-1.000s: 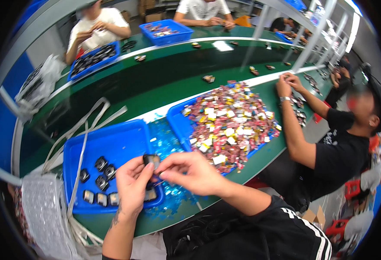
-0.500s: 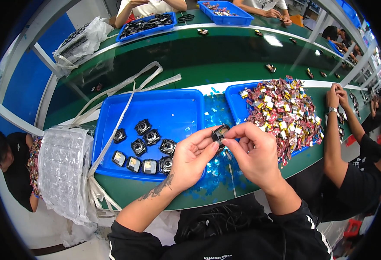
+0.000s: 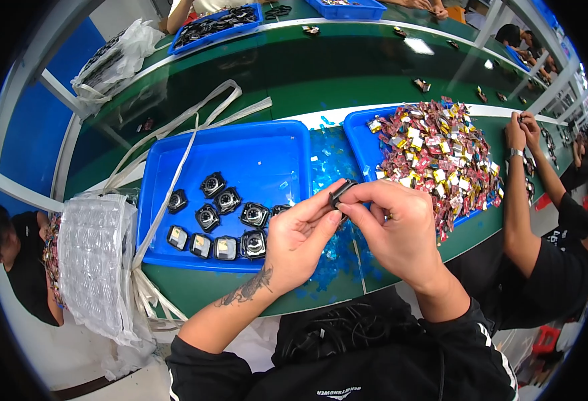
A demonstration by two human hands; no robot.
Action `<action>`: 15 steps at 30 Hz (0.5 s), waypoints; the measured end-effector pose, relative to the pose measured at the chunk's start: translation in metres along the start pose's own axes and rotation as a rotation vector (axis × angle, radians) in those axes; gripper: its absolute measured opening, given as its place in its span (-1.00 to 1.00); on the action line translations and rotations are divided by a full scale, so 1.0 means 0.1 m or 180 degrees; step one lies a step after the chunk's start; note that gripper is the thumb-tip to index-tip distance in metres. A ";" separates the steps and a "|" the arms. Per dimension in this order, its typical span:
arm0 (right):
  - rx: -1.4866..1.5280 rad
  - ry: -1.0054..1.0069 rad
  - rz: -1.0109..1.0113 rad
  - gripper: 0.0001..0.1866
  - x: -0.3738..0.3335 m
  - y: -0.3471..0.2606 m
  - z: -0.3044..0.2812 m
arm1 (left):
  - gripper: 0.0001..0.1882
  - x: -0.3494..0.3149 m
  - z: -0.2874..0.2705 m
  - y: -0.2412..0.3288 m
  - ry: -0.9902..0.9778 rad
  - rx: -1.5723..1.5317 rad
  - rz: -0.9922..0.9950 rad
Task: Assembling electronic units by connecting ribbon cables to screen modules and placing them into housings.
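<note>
Between my two hands a small black watch case (image 3: 340, 193) is tilted almost edge-on, so its inside does not show. My left hand (image 3: 299, 242) pinches it between thumb and fingers from the left. The thumb and fingertips of my right hand (image 3: 395, 224) press on its right side. To the left, a blue tray (image 3: 240, 144) holds several black watch cases (image 3: 227, 200); some show a round dark back, others a pale square inside (image 3: 201, 245). To the right of my hands, a second blue tray (image 3: 363, 139) carries a heap of small red, white and yellow parts (image 3: 434, 154).
Blue film scraps (image 3: 327, 164) litter the green table between the trays. White straps (image 3: 185, 157) lie over the left tray's edge. Stacked clear plastic trays (image 3: 96, 267) stand at the left. A co-worker's arms (image 3: 518, 180) are close on the right. Loose parts (image 3: 421, 85) lie on the green belt beyond.
The watch case has been turned from showing its open inside to nearly edge-on, still held by both hands. The whole view has shifted a little, with the trays now higher in it.
</note>
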State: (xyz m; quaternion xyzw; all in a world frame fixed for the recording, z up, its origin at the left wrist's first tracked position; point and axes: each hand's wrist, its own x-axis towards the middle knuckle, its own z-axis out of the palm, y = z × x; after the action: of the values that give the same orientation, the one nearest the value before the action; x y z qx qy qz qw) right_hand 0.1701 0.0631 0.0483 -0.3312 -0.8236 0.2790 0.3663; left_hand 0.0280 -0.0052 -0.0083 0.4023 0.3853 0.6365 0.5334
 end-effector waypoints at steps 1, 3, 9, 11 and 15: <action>-0.0022 0.0020 -0.0011 -0.91 0.00 0.00 0.00 | -0.54 0.00 0.00 -0.01 -0.0006 0.0047 0.0052; 0.0034 -0.0002 0.0094 -0.92 -0.01 -0.01 -0.01 | -0.54 0.00 0.00 -0.03 -0.0003 0.0034 0.0046; 0.0148 -0.0079 0.0253 -0.93 0.00 0.02 -0.03 | -0.54 -0.01 0.00 -0.03 -0.0033 0.0096 0.0035; 0.0195 -0.0019 0.0108 -0.94 -0.01 0.04 -0.02 | -0.54 -0.01 -0.01 -0.03 -0.0048 0.0167 0.0040; 0.0257 -0.0008 0.0058 -0.93 -0.02 0.06 -0.01 | -0.56 -0.03 -0.03 -0.03 -0.0106 0.0156 0.0098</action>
State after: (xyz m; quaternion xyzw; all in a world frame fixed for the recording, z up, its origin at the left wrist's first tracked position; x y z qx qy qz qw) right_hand 0.1741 0.0653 0.0436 -0.3233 -0.8091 0.3157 0.3757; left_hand 0.0268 -0.0076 -0.0129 0.4316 0.3856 0.6282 0.5199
